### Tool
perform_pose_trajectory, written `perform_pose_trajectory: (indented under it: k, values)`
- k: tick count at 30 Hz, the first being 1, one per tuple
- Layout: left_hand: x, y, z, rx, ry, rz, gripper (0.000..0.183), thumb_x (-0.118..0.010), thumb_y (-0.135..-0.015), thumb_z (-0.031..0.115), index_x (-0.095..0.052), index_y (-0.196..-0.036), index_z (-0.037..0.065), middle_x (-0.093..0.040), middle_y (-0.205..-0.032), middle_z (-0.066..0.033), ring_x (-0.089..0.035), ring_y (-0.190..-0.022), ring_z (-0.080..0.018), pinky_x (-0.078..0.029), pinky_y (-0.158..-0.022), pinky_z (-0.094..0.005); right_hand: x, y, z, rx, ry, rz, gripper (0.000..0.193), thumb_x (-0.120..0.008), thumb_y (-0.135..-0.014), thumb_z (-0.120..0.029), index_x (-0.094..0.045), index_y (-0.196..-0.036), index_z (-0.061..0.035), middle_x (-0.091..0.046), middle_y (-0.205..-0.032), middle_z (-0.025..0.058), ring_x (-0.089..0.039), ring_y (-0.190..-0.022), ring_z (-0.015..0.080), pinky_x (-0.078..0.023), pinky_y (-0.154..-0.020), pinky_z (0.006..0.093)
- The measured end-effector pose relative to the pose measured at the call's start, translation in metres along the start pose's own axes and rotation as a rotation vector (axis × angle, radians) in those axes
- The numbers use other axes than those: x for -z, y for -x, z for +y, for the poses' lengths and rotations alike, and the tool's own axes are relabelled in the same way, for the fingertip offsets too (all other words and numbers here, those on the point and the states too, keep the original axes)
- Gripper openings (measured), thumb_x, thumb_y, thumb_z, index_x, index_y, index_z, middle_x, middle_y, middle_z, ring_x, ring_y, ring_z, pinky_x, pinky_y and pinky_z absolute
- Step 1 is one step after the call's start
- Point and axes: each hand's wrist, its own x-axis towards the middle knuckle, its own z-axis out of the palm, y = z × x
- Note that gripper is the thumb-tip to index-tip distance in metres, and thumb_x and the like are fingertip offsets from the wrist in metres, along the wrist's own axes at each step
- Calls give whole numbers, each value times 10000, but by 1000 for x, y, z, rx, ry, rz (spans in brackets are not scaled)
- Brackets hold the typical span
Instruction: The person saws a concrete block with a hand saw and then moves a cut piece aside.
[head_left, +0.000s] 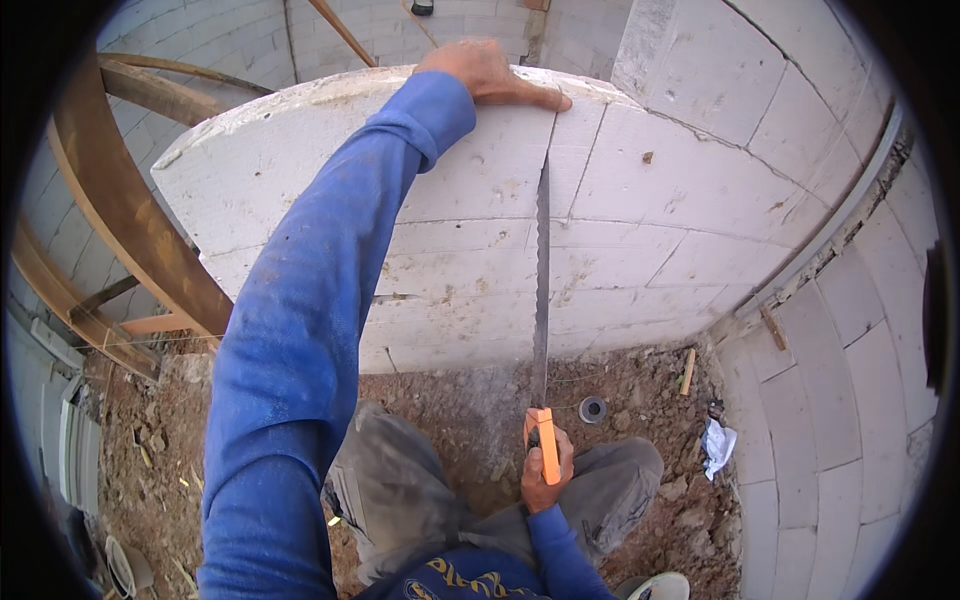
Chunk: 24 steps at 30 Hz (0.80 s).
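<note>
My right hand (547,480) is wrapped round the orange handle of a hand saw (542,290). The long toothed blade points up and away from me. Its far end sits in a narrow upright cut in a white block (480,160) at the top of a block wall. Over the top edge of that block lies my left hand (485,75), gripping it just left of the cut, one digit stretched to the right. The rest of its fingers are partly hidden behind the edge. Pale dust hangs below the blade.
Curved wooden beams (130,220) stand at the left. Block walls (820,370) rise on the right. On the rough soil (440,390) lie a grey roll (592,409), a wood stick (688,371) and a crumpled white wrapper (717,447). A bucket (127,568) is at lower left.
</note>
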Motion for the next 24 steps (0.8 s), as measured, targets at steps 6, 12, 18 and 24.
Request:
perform_pose_trajectory:
  k: [6,12,18,24]
  values:
    - [2,-2,5,72,11,-72,1173,-764,-526,875,-726,-1159,-112,-712,-1070,-346,-725,-988,-484,-608,-850,-449,-56,-137,-15,41,-16,74,540,-602,-1025,-355,-498,-1410,9,-691,-1141,191,-683,-1020,271,-544,-901,418]
    - [3,0,4,51,25,-39,1178,-766,-543,869,-710,-1181,-120,-699,-1094,-363,-721,-1004,-487,-604,-863,-448,-55,-122,0,-92,-286,10,654,-569,-1023,-459,-408,-1448,11,-630,-882,115,-621,-730,167,-534,-716,357]
    - [-6,-1,-3,64,6,2,1068,-712,-557,908,-793,-1020,-51,-741,-1006,-299,-741,-936,-456,-610,-791,-468,-46,-53,12,-55,-230,75,669,-517,-1023,-573,-367,-1373,-23,-559,-775,82,-565,-640,140,-491,-603,286]
    - [-1,-1,-1,25,18,-21,1114,-770,-583,843,-724,-1164,-106,-708,-1073,-352,-725,-976,-496,-601,-853,-436,37,29,-51,-127,-220,102,604,-537,-1029,-529,-350,-1293,-18,-556,-770,83,-531,-561,106,-450,-526,245]
